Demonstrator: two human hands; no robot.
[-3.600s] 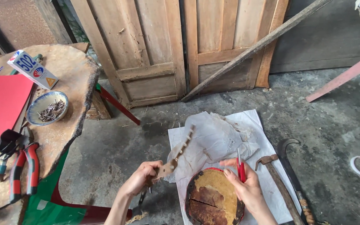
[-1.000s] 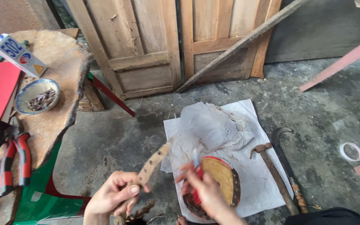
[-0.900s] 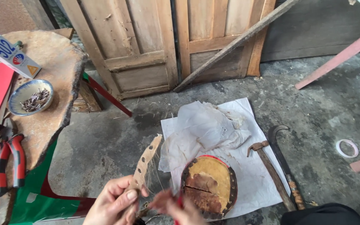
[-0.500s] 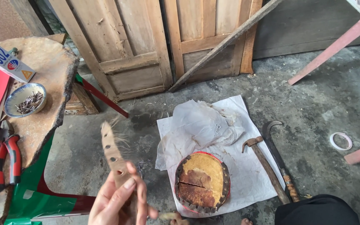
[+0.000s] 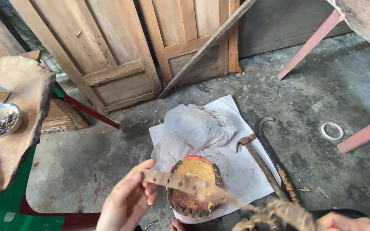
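Hands stretch a punched strip of hide (image 5: pixel 193 186) across your view. Your left hand (image 5: pixel 127 201) pinches one end between thumb and fingers, closed on it, so the row of holes faces up where you can read it. Your right hand (image 5: pixel 343 222), low at the frame edge, seems closed around the frayed far end, though only partly visible. Just beyond the strip, between both hands, the round drum frame (image 5: pixel 195 186) lies on white paper (image 5: pixel 245 167) on the floor. A hammer (image 5: pixel 260 162) and sickle (image 5: pixel 275 158) rest beyond your right hand.
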